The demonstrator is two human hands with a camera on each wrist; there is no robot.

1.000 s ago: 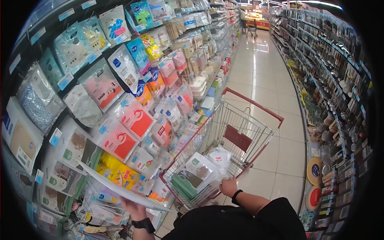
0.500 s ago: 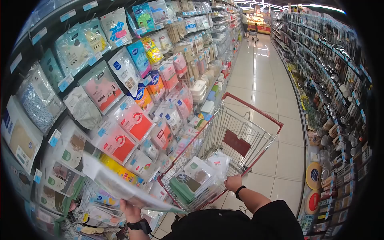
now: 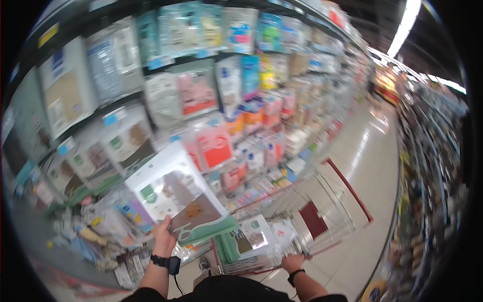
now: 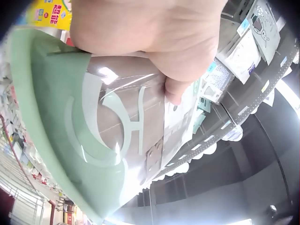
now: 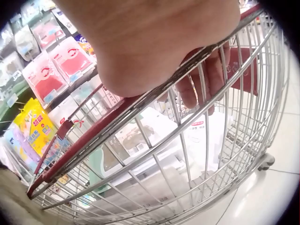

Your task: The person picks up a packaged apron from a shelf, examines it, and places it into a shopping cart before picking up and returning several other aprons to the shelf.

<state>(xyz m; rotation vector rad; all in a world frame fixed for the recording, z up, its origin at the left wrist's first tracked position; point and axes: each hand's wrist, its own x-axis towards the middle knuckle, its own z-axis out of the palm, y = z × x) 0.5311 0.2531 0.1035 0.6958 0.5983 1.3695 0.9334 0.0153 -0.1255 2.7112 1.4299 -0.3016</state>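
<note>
Green-and-white packet (image 3: 188, 201) slants in the air beside the shopping cart (image 3: 349, 191), the left hand (image 3: 162, 240) clamping its fingers on the lower edge with the thumb across the front. The right hand (image 3: 293, 261) curls its fingers round the cart's red rim (image 5: 89, 136), near a similar packet (image 3: 254, 231) lying inside, and rows of packages (image 3: 214, 145) hang beyond

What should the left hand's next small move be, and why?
Perhaps move the held package rightward over the cart and lower it: the left hand holds it mostly left of the cart, and a similar green-edged package lies inside.
</note>
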